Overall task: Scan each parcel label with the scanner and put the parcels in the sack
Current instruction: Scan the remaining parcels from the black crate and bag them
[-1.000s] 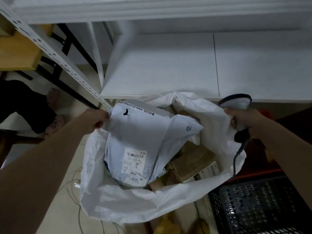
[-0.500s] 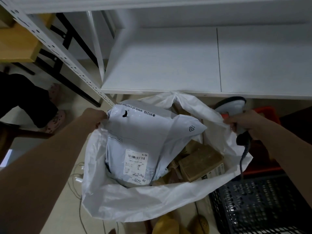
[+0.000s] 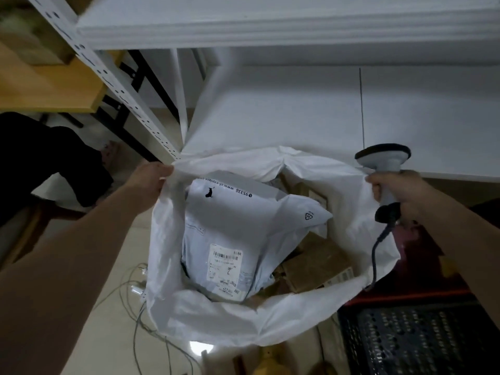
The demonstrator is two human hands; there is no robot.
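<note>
Your left hand [image 3: 150, 180] pinches the sack [image 3: 216, 320] rim in its fingers; your right hand [image 3: 397, 193] grips scanner [image 3: 384, 169] and rim together, grey parcel [image 3: 243, 226] inside.

Sack [image 3: 216, 318] sits below shelf [image 3: 297, 109] front edge, mailer parcel [image 3: 243, 226] inside at left, box parcel [image 3: 319, 261] inside at right beside it, left hand [image 3: 151, 177] on left rim, right hand [image 3: 397, 193] with scanner [image 3: 384, 163] at right rim, crate [image 3: 422, 339] right of sack.
</note>
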